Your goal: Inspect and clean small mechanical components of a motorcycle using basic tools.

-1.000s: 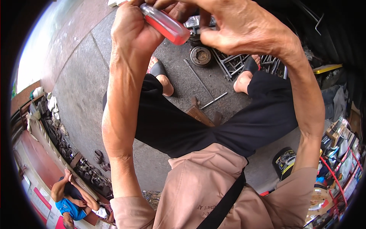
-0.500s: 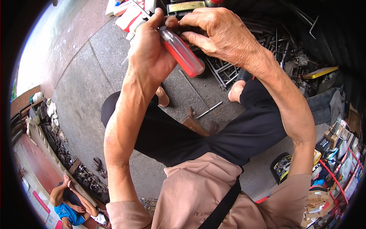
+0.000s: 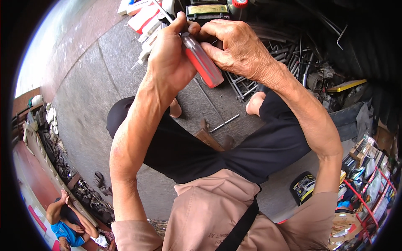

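Held out ahead of me, my left hand is closed around a screwdriver with a clear and red handle. The handle's butt points down to the right, and the thin metal shaft runs up to the left past the thumb. My right hand is beside it, thumb and fingers bent together in a pinch close to the left fingertips. Whatever those right fingers hold is hidden behind the hands and the handle.
A T-handled bar lies on the floor between my feet, near a wooden piece. Metal rods and tools are heaped ahead right. A black container stands by my right elbow. Another person sits at lower left.
The view has shifted slightly. Both hands keep nearly the same pose, with the screwdriver still in the left and the right fingers still pinched beside it.
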`<action>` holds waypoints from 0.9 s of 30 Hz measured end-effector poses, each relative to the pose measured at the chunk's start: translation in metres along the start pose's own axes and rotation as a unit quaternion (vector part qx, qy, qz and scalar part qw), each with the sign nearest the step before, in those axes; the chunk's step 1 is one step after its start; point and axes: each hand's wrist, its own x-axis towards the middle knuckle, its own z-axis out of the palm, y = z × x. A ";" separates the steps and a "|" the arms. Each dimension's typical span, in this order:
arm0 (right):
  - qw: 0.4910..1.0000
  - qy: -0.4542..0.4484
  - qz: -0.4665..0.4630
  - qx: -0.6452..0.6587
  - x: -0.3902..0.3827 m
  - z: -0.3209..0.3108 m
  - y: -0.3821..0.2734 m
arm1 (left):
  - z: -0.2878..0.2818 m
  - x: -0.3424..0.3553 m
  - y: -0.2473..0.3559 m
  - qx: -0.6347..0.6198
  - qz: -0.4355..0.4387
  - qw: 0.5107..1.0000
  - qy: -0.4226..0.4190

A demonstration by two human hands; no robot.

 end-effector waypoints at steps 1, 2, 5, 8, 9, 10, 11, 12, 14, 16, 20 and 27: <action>1.000 -0.002 0.008 0.010 0.000 -0.001 -0.001 | 0.000 0.000 0.001 -0.029 0.000 0.999 0.017; 1.000 -0.003 0.017 0.020 0.000 -0.001 -0.003 | -0.001 0.000 0.002 -0.030 0.016 0.999 -0.004; 0.998 0.034 0.015 0.047 0.005 0.002 -0.008 | -0.005 -0.001 0.008 -0.054 0.029 0.998 -0.023; 0.996 0.061 0.022 0.056 0.009 0.005 -0.014 | -0.006 -0.006 0.015 0.007 0.037 0.998 -0.048; 0.996 0.071 0.013 0.049 0.011 0.007 -0.016 | -0.005 -0.007 0.014 -0.023 0.056 0.991 -0.117; 0.996 0.082 0.003 0.042 0.012 0.007 -0.018 | -0.003 -0.008 0.013 -0.036 0.062 0.992 -0.100; 0.997 0.070 -0.009 0.029 0.013 0.006 -0.021 | 0.000 -0.006 0.011 -0.050 0.069 0.993 -0.083; 0.998 0.053 0.001 0.035 0.015 0.005 -0.023 | 0.004 -0.004 0.010 -0.064 0.075 0.993 -0.066; 0.998 0.029 0.015 0.054 0.020 0.002 -0.029 | 0.008 -0.006 0.008 -0.065 0.100 0.993 -0.001; 0.997 0.027 -0.026 0.064 0.026 -0.002 -0.033 | 0.010 -0.008 0.011 -0.071 0.108 0.992 0.009; 0.993 0.010 -0.060 0.103 0.043 -0.004 -0.042 | 0.005 -0.013 0.020 -0.108 0.102 0.989 0.000; 0.988 -0.043 -0.020 0.146 0.060 -0.013 -0.053 | -0.015 -0.007 0.029 -0.220 0.052 0.963 -0.146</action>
